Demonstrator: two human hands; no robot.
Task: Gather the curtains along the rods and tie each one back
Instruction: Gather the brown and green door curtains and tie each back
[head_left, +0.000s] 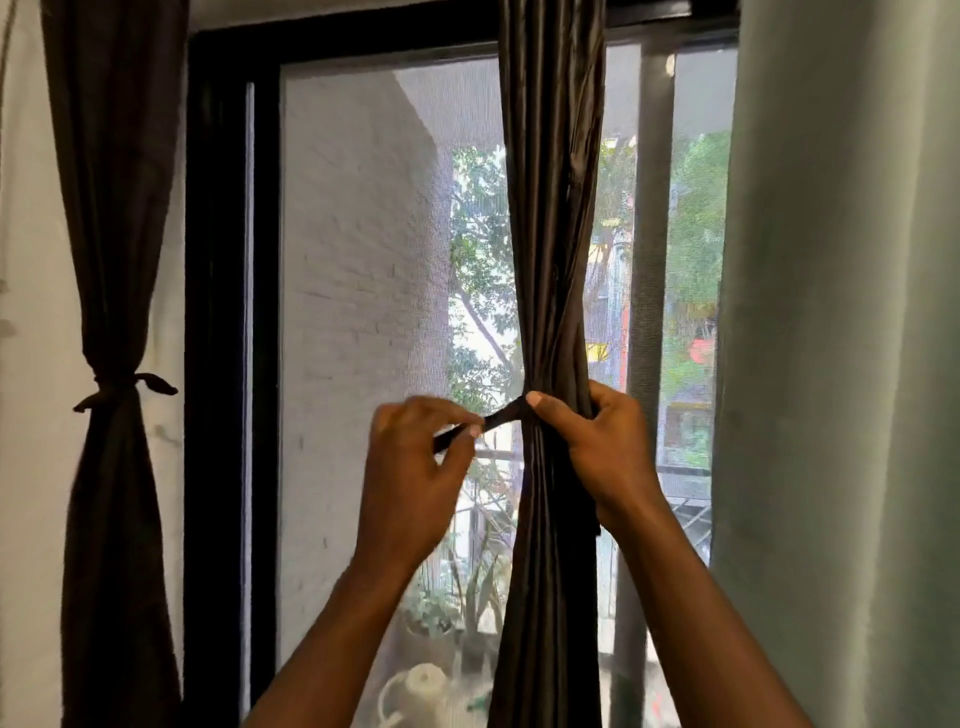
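Centre of frame: the dark brown curtain (550, 208) hangs gathered into a narrow bundle in front of the mesh screen (363, 260). A dark tie strip (506, 413) sits at its waist, just below mid-height, and runs out leftward from the bundle. The left hand (410, 467), lower centre, pinches the free end of the strip between thumb and forefinger, with the other fingers loosely curled. The right hand (608, 447) is wrapped round the bundle at the waist, fingers passing behind the fabric, thumb laid across the front where strip meets cloth. Left edge: a second dark curtain (114, 208) is cinched at mid-height by a knotted tie (124, 391), its ends sticking out either side. Right edge: a pale green curtain (841, 364) hangs loose, untied. A black window frame (218, 312) stands between the second dark curtain and the screen
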